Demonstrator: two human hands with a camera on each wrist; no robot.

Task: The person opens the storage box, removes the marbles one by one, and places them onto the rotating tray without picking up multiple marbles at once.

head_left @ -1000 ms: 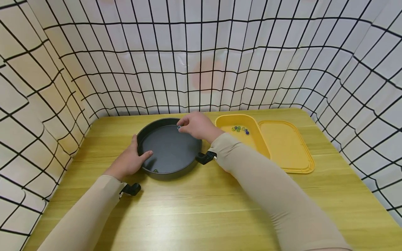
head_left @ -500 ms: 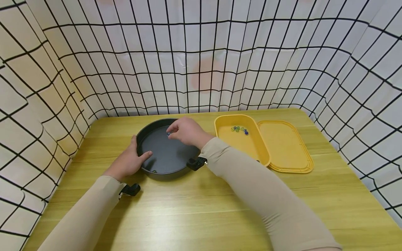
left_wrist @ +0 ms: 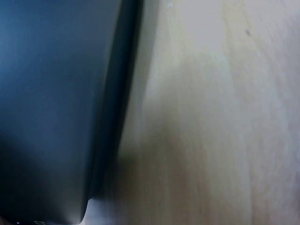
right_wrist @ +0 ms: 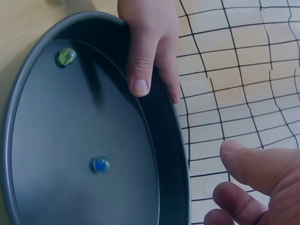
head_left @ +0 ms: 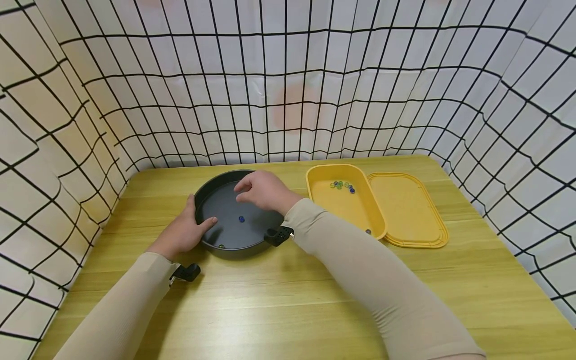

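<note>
A round dark grey pan [head_left: 234,210] sits on the wooden table. My left hand [head_left: 184,231] holds its left wall, thumb inside and fingers outside. Over the pan's right part hovers my right hand [head_left: 263,190]; the right wrist view shows its thumb and fingers apart, nothing between them. A blue glass marble [right_wrist: 101,164] lies on the pan's floor, seen in the head view below the right fingers. Near the front wall rests a green-streaked marble [right_wrist: 66,57]. The left wrist view has only a dark surface and the table.
To the pan's right stands a yellow tray [head_left: 346,212] with several green and blue marbles [head_left: 340,185] at its far end and one marble [head_left: 368,232] near its front corner. A flat yellow lid [head_left: 409,210] lies beside it. Black-and-white grid walls [head_left: 288,100] enclose the table.
My right hand has moved left over the pan and let go of the blue marble, which now lies on the pan's floor. The left hand stays on the wall.
</note>
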